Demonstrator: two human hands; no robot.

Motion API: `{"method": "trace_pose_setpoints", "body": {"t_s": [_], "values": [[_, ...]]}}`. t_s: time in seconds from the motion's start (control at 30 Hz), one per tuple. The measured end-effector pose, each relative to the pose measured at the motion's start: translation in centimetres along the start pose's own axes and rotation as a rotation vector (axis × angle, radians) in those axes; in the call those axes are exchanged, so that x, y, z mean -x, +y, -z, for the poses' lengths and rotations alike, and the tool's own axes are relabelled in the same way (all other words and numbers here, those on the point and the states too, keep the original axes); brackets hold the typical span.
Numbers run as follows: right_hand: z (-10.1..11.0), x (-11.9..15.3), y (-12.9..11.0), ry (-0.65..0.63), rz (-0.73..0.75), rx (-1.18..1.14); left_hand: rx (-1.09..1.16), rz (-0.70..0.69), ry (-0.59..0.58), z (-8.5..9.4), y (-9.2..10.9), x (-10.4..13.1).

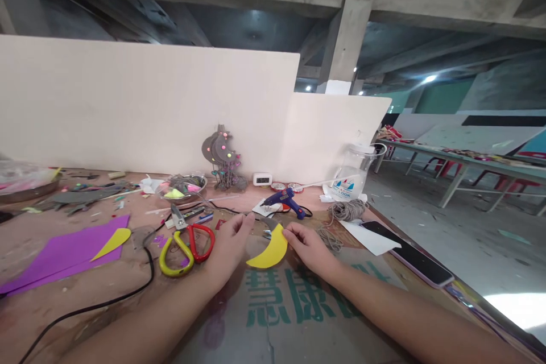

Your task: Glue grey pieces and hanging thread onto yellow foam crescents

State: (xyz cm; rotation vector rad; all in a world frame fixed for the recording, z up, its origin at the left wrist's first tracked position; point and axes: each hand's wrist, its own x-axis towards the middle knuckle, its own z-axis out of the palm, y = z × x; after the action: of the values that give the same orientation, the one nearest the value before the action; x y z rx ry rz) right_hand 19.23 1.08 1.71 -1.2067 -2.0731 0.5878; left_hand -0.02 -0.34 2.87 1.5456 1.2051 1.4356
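Observation:
My right hand [307, 244] pinches the edge of a yellow crescent-shaped cutout [269, 251] between thumb and fingers. A grey tip shows at the cutout's upper end. Just left of it, my left hand [230, 244] has its thumb and fingers drawn together; whatever they may hold is hidden. Beside that hand lie scissors [187, 242] with one red and one yellow-green handle, blades slightly apart. Beyond both hands rests a blue glue gun [286, 200]. Under my forearms is a flat sheet [273, 335] with green printed characters.
Purple sheets [63, 259] with a yellow cutout [113, 243] lie left, near a black cable [85, 310]. A metal bowl [181, 189], a grey moon-shaped decoration [222, 153] and a small clock [262, 178] stand behind. Right are a clear jug [353, 170], twine [347, 210] and a phone [409, 256].

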Motion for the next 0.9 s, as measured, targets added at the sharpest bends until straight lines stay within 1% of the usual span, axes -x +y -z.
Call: {"method": "trace_pose_setpoints", "body": {"t_s": [0.07,0.1,0.17,0.2,0.23,0.27,0.33,0.4,0.43,0.57,0.67,0.7,0.77,0.9], "values": [[0.0,0.1,0.0,0.005,-0.001,-0.006,0.002,-0.051,-0.078,1.4,2.5,-1.0],[-0.1,0.1,0.0,0.008,-0.003,0.001,0.028,-0.047,-0.145,2.3,3.5,-1.9],[-0.2,0.1,0.0,0.022,-0.005,0.025,0.046,-0.039,-0.127,4.8,4.8,-4.4],[-0.2,0.1,0.0,0.028,-0.006,0.039,0.045,-0.018,-0.089,6.1,5.0,-6.0],[-0.3,0.1,0.0,0.031,-0.006,0.053,0.043,0.042,0.045,7.4,4.9,-7.7],[-0.3,0.0,0.0,0.033,-0.008,0.069,0.032,0.056,0.124,8.7,4.4,-9.4],[-0.4,-0.1,-0.2,0.035,-0.010,0.104,0.025,0.056,0.247,10.5,3.1,-12.6],[-0.4,-0.1,-0.3,0.037,-0.012,0.140,0.030,0.056,0.333,11.5,1.5,-15.6],[-0.4,-0.1,-0.3,0.031,-0.012,0.156,0.039,0.058,0.355,11.7,0.8,-16.9],[-0.4,-0.3,-0.3,0.024,-0.026,0.182,0.091,0.086,0.398,11.7,-1.2,-21.1],[-0.4,-0.5,-0.2,0.038,-0.068,0.169,0.118,0.070,0.348,11.0,-2.1,-22.8],[-0.4,-0.6,-0.2,0.035,-0.081,0.167,0.119,0.048,0.322,10.5,-2.3,-22.9],[-0.4,-0.7,-0.1,0.026,-0.104,0.165,0.106,-0.010,0.287,9.2,-2.7,-22.4],[-0.5,-0.9,0.3,0.026,-0.132,0.167,0.054,-0.104,0.223,5.8,-2.9,-19.7]]}}
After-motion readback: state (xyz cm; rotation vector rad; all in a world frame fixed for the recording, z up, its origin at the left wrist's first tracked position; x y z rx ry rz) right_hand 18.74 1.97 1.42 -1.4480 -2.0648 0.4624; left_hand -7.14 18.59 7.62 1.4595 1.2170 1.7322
